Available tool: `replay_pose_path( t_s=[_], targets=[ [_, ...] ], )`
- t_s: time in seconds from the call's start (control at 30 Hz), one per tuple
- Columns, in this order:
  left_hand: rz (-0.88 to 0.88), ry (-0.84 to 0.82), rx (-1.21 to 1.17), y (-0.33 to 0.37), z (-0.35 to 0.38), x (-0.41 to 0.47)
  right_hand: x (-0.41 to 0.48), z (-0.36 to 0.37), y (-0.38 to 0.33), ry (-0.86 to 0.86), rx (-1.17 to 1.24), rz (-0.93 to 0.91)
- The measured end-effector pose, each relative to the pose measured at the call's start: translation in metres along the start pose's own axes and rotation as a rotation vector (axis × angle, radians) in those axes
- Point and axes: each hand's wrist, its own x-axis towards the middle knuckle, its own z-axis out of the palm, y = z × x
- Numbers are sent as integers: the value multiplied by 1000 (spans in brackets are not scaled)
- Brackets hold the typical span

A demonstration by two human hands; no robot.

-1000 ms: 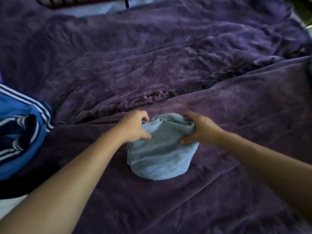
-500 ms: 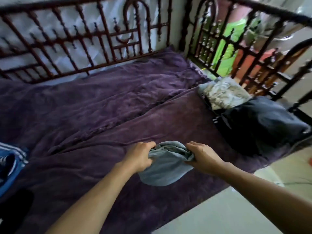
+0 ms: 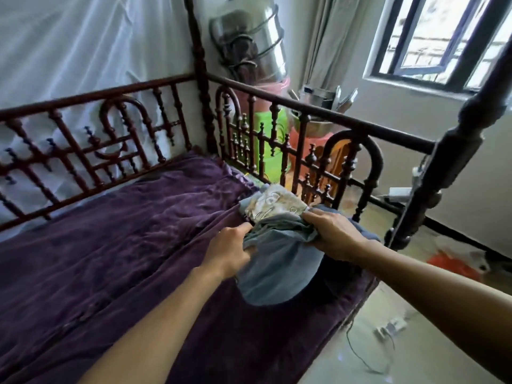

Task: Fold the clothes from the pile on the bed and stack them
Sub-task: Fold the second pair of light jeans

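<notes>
A bed (image 3: 124, 273) under a crumpled purple cover fills the lower left and centre of the frame. A dark turned-wood rail (image 3: 304, 108) fences it along the back and right side, with a thick post (image 3: 432, 173) at the right edge. White draped fabric (image 3: 83, 51) hangs behind the rail at upper left, and a dark-framed window (image 3: 443, 40) stands ajar at upper right. Behind the corner of the rail, at top centre, hangs a big shiny metal pot (image 3: 249, 45). On the right end of the bed, right of centre, lies a heap of dark clothing (image 3: 343, 275) with a pale patterned cloth (image 3: 277, 203) just behind it by the rail. The folded light blue garment (image 3: 277, 273) is in front of that dark heap; whether it rests on it cannot be told. The left hand (image 3: 230, 250) grips the garment's bunched top edge on its left, fingers curled into the cloth, and the right hand (image 3: 335, 234) clutches the same edge on its right. A thin cable (image 3: 368, 353) trails on the pale floor at lower right.
</notes>
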Motion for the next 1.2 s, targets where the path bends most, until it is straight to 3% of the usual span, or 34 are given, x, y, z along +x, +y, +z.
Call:
replay_pose_path(
  t_s=[0.13, 0.27, 0.53, 0.83, 1.0, 1.1, 1.2],
  targets=[
    [38, 151, -28, 13, -3, 82, 66, -35, 51, 82, -93, 20],
    [12, 187, -109, 24, -2, 151, 121, -61, 95, 107, -123, 26],
    [-148, 190, -218, 13, 48, 249, 213, -53, 186, -93, -114, 13],
    [-430, 60, -280, -70, 157, 358, 349, 81, 294, -515, -61, 5],
    [-654, 33, -47, -124, 213, 393, 394, 175, 318, -425, 15, 122],
    [-719, -153, 46, -141, 237, 387, 402, 220, 328, -412, 89, 173],
    [-736, -289, 10, -143, 253, 362, 397, 254, 330, -472, 2, 161]
  ],
)
